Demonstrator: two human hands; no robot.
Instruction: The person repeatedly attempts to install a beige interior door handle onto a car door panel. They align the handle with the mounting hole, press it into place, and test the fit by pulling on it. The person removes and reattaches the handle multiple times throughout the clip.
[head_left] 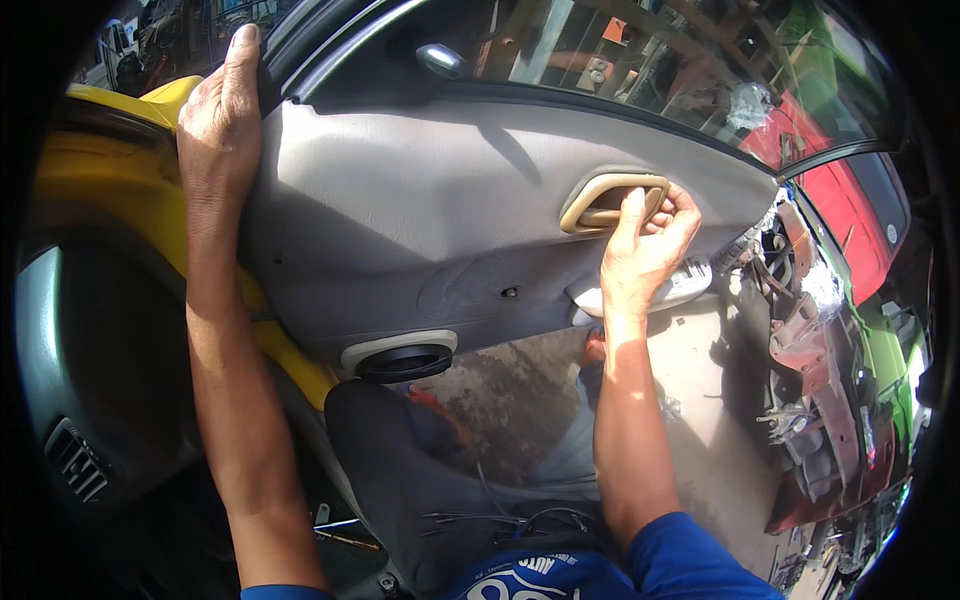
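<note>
A grey car door panel [420, 190] stretches across the middle, below the window. At its left end, my left hand [220, 125] is closed on the edge, thumb pointing up; its other fingers are mostly hidden. My right hand [650, 240] grips the beige inner door handle trim [588, 197] on the right part of the panel, with the thumb at its opening and the fingers around its right end. Beneath that hand a light grey armrest with switches [690, 282] sticks out from the panel. A round black speaker [405, 360] in a pale ring sits low on the panel.
The yellow car body [110, 200] and dark dashboard [100, 340] lie at left. Tools [345, 524] rest by my legs. Concrete floor [520, 400] shows under the door. Stripped metal car parts [805, 350] and a red car body [850, 210] stand at right.
</note>
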